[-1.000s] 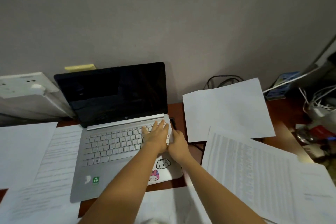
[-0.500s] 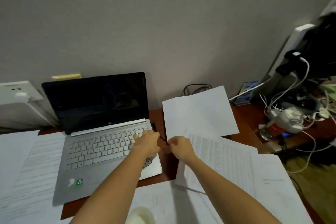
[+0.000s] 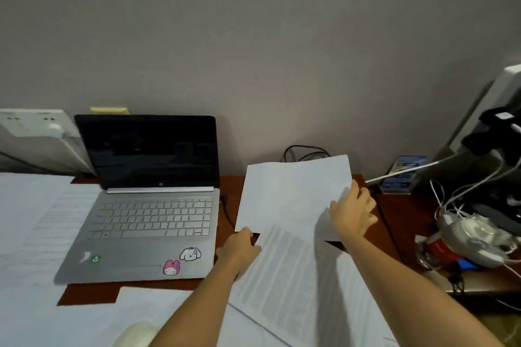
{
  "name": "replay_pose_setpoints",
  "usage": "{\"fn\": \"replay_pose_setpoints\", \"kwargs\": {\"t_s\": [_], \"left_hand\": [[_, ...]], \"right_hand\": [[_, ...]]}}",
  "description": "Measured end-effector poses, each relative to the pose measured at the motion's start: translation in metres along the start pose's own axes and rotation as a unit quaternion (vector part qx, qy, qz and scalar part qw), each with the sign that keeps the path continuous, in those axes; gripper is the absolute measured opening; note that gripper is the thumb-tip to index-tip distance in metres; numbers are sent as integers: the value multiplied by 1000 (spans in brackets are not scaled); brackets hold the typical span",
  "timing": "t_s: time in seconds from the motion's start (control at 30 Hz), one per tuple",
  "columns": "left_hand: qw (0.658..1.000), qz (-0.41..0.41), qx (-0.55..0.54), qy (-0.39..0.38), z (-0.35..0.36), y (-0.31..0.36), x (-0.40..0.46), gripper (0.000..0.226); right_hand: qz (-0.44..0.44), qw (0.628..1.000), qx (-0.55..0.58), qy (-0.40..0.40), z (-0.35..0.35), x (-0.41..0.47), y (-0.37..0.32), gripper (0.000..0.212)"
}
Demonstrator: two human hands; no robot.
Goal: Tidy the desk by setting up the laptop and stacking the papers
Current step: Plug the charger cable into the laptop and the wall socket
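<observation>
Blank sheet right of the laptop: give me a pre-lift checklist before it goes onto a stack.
1. Right hand on the blank sheet at its right edge: ok.
2. Left hand at the sheet's near left corner: ok; firm grip: cannot tell.
3. Sheet free of the printed sheet: not ok, the blank sheet overlaps its far edge.
4. Laptop open, out of the way: ok.
5. Black cable behind the sheet clear of it: cannot tell.
</observation>
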State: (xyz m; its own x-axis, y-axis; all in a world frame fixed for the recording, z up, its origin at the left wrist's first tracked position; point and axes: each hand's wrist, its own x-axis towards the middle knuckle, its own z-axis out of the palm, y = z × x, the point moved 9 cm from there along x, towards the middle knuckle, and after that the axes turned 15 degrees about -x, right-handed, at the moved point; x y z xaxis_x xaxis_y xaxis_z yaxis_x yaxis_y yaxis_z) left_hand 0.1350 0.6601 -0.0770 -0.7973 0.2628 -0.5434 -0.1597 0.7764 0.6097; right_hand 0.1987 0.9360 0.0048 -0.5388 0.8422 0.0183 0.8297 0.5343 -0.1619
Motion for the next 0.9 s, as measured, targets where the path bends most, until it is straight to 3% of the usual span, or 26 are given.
{"fn": "replay_pose_setpoints", "kwargs": {"t_s": [0.1,0.23,0.37,0.43,0.5,0.57,0.73,0.87,0.9], "left_hand": [[999,-22,-30,9,9,-1,-4,41],[996,-19,-86,11,17,-2,-6,18],[997,-7,-70,30,16,-9,-9,45],[997,-14,-69,32,13,-16,-14,50],[995,-27,-91,40,8,-24,-20,54],[991,-39,-118,48,2,-28,-25,54],[981,-52,-179,60,-7,-44,-32,48],[938,-103,-322,76,-10,-68,-38,12],[924,-113,-357,77,-8,-71,-39,21]], "right_hand": [[11,997,66,-30,8,14,2,69],[-10,994,94,-49,16,23,2,36],[0,983,180,-25,14,25,5,23],[72,955,286,-26,16,29,20,23],[149,903,399,-65,27,30,35,22],[166,867,456,-112,37,28,42,18],[84,886,406,-210,51,7,51,9],[-73,955,141,-252,68,-12,62,30],[-86,961,70,-252,72,-17,68,25]]}}
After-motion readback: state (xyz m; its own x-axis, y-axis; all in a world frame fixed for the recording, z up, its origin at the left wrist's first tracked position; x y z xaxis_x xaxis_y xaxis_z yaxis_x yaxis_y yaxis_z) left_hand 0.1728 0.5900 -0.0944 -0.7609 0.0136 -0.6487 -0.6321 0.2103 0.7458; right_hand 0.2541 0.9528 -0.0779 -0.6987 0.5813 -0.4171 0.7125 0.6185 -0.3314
